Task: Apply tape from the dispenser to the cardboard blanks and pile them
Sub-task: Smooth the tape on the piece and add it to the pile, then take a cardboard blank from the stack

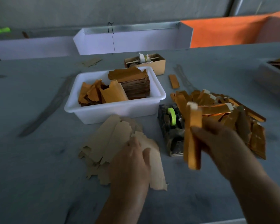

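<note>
1. The step in hand looked like the hand-off between taping and piling: the right hand gripped a folded golden cardboard blank, its fingers curled round the lower half, with a white tape tab showing at the top end.
2. That blank stood nearly upright, long axis running from near the person up and away, taped end pointing toward the heap of finished blanks just behind it.
3. The left hand lay on the fanned flat blanks on the table, fingers bent over the top sheet; whether it pinched that sheet or only pressed on it could not be told.
4. The tape dispenser, with its green roll, sat between the two hands, beside the white bin of stacked blanks.
5. The next move probably called for tipping the held blank onto the heap, then drawing up a fresh sheet.
</note>
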Action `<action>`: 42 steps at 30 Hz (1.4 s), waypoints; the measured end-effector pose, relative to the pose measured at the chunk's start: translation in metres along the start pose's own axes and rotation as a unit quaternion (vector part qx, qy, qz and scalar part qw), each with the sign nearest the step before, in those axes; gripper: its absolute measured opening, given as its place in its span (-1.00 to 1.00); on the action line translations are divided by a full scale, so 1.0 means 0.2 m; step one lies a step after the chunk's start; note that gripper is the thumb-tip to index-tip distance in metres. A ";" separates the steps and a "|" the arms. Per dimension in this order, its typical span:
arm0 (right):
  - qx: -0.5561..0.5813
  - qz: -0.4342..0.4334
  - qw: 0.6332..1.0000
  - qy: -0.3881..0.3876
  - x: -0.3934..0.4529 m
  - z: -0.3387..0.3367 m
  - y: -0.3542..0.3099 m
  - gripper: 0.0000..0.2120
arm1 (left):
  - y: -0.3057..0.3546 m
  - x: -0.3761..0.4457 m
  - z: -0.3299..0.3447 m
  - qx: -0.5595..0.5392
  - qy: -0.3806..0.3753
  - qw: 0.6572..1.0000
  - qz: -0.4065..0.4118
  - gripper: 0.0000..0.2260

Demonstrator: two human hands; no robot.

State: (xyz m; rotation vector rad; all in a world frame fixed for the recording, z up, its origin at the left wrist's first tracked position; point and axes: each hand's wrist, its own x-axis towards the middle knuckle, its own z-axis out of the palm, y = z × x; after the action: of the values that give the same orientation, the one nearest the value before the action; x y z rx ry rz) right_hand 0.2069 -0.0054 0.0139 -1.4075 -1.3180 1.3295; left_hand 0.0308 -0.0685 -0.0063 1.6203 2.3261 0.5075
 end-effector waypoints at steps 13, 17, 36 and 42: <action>-0.080 -0.068 0.967 0.234 0.07 -0.07 0.17 -0.61 | -0.13 0.17 0.03 -0.113 -0.032 0.989 -0.094 -0.80; -0.084 -0.093 0.961 0.247 0.00 -0.03 0.19 -0.79 | -0.18 0.17 0.02 -0.213 -0.031 0.971 -0.108 -0.82; 0.150 0.066 0.985 -0.047 -0.22 0.26 0.11 -0.80 | 0.00 -0.01 -0.08 -0.498 -0.138 0.853 -0.075 -0.73; -0.034 -0.030 0.998 0.038 -0.23 0.24 0.13 -0.92 | 0.02 -0.01 -0.03 -0.452 -0.087 0.886 -0.060 -0.87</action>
State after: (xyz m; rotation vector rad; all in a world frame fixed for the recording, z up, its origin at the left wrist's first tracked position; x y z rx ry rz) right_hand 0.1676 -0.0601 -0.0105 -1.4387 -1.3559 1.1902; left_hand 0.0320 -0.0698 0.0010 0.9954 1.6160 1.1388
